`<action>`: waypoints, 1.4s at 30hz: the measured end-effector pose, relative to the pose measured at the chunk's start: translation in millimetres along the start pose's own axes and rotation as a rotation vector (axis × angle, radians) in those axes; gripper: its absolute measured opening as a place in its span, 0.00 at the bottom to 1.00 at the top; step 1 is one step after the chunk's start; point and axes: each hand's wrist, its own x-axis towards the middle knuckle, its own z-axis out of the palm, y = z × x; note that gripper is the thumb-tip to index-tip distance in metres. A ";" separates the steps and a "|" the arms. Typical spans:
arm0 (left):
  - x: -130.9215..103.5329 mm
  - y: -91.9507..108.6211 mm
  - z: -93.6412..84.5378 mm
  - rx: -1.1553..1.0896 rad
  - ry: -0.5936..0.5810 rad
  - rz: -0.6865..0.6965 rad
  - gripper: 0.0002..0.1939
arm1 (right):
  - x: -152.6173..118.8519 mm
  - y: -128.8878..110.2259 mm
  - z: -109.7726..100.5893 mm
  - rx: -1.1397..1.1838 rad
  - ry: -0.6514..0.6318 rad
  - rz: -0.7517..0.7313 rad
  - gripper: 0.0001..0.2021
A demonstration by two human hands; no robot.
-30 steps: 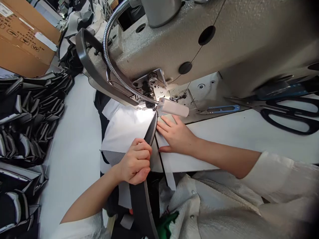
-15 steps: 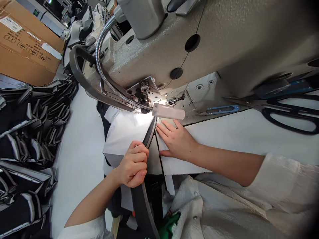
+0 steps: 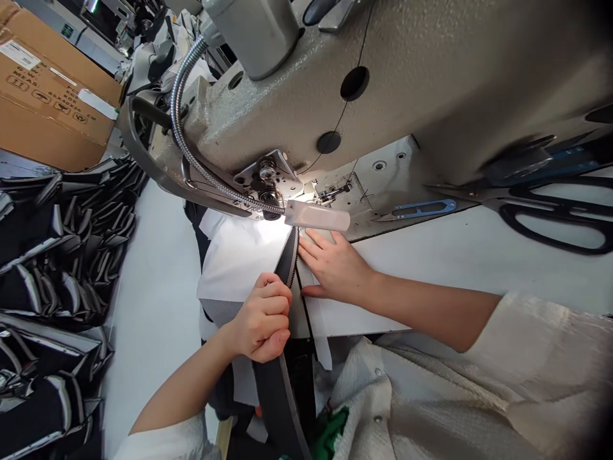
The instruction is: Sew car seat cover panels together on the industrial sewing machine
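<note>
My left hand [image 3: 265, 317] is closed in a fist around a dark grey fabric strip with a zipper edge [image 3: 286, 259], which runs up to the lit needle area of the sewing machine [image 3: 258, 121] and hangs down below my fist. White fabric [image 3: 244, 252] with a grey mesh border lies left of the strip. My right hand [image 3: 338, 265] rests flat with fingers spread, its fingertips beside the zipper edge and on a narrow white strip [image 3: 323, 345]. The lamp head [image 3: 318, 216] hides the spot where the fabric meets the presser foot.
Blue thread snips [image 3: 421, 209] and large black-handled scissors [image 3: 550, 214] lie on the right of the machine bed. Stacks of black and grey sewn pieces [image 3: 62, 268] fill the left side. A cardboard box [image 3: 57, 96] stands at the back left of the white table [image 3: 138, 306].
My left fist has shifted slightly right relative to the machine, pulling the strip's lower part straighter. My right hand stays nearly in place. The whole view has moved a little.
</note>
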 end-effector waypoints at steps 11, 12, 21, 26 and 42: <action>27.2 -18.3 -14.6 0.381 -0.195 -0.616 0.17 | -0.2 -0.1 5.0 0.038 0.053 0.002 0.32; 31.2 -22.5 -18.2 0.480 -0.274 -0.724 0.21 | 0.3 1.3 4.4 0.044 0.045 -0.007 0.31; 47.5 -34.4 -9.1 0.731 -0.667 -0.872 0.36 | 0.5 9.5 -1.8 0.029 0.114 -0.055 0.27; 39.2 -42.9 -9.6 0.635 -0.761 -0.877 0.37 | -7.6 -5.5 8.0 -0.117 0.323 -0.453 0.10; 59.1 -63.8 -11.7 -0.090 -0.301 -0.868 0.29 | -6.1 -4.0 11.5 -0.100 0.235 -0.345 0.16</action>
